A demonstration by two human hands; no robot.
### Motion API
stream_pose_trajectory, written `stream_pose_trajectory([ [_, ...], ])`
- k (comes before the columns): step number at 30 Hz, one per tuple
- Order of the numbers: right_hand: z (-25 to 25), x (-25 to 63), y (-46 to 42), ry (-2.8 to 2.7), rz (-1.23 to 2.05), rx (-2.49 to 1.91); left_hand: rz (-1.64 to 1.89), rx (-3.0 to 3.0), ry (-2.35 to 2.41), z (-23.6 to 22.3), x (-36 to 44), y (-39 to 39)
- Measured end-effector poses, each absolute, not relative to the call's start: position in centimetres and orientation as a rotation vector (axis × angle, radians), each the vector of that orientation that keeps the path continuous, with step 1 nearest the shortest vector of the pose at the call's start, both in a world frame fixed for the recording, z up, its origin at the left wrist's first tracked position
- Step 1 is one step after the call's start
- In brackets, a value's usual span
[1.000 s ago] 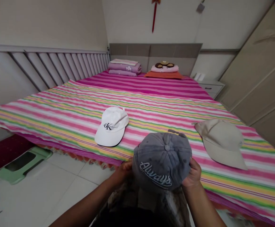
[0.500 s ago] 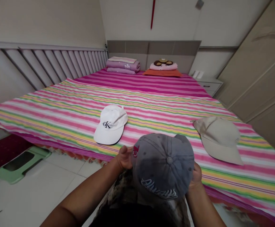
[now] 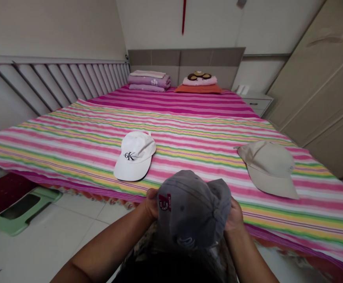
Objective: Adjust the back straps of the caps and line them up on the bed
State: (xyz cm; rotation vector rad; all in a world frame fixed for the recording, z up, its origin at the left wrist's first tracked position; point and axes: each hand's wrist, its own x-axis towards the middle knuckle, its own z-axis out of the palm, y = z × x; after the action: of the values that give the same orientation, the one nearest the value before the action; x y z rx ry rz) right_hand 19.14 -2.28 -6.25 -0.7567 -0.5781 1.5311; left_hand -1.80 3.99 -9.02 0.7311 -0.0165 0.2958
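Grey cap (image 3: 189, 208) held between left hand (image 3: 152, 204) and right hand (image 3: 235, 215), both pinching it, apparently by rim.

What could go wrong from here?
1. The gray baseball cap's crown is dented near the right hand; squeezing could crease it.
2. It's held near the front edge of the striped bedspread; a slip might drop it.
3. The white baseball cap, near the left hand, might get knocked.
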Motion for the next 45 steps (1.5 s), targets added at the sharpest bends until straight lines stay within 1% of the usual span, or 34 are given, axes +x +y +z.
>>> stream_pose_trajectory([
  [7, -7.1, 20.5, -3.5, -0.596, 1.408, -0.671, 0.672, 0.675, 0.169, -7.1, -1.3, 4.3],
  [10, -7.6, 21.1, -4.2, -0.640, 1.424, -0.673, 0.722, 0.645, 0.237, -6.8, -1.0, 4.4],
  [15, -7.8, 21.8, -5.0, -0.622, 1.423, -0.683, 0.739, 0.689, 0.293, -6.6, -1.0, 4.3],
  [19, -8.0, 22.4, -5.9, -0.597, 1.495, -0.718, 0.729, 0.705, 0.304, -5.8, -0.8, 4.0],
  [26, -8.0, 23.6, -7.8, -0.735, 1.595, -0.873, 0.641, 0.800, 0.427, -4.6, -0.5, 2.8],
  [31, -7.0, 22.5, -7.6, -0.758, 1.632, -0.701, 0.614, 0.863, 0.487, -4.0, -0.2, 2.1],
  [34, -5.8, 21.6, -7.5, -0.790, 1.600, -0.626, 0.647, 0.884, 0.507, -3.5, 0.0, 1.9],
  [41, -4.3, 21.0, -7.5, -0.770, 1.517, -0.705, 0.640, 0.981, 0.500, -2.9, 0.8, 1.5],
  [45, -4.3, 20.9, -7.0, -0.772, 1.566, -0.768, 0.620, 1.011, 0.455, -2.7, 1.1, 1.5],
])
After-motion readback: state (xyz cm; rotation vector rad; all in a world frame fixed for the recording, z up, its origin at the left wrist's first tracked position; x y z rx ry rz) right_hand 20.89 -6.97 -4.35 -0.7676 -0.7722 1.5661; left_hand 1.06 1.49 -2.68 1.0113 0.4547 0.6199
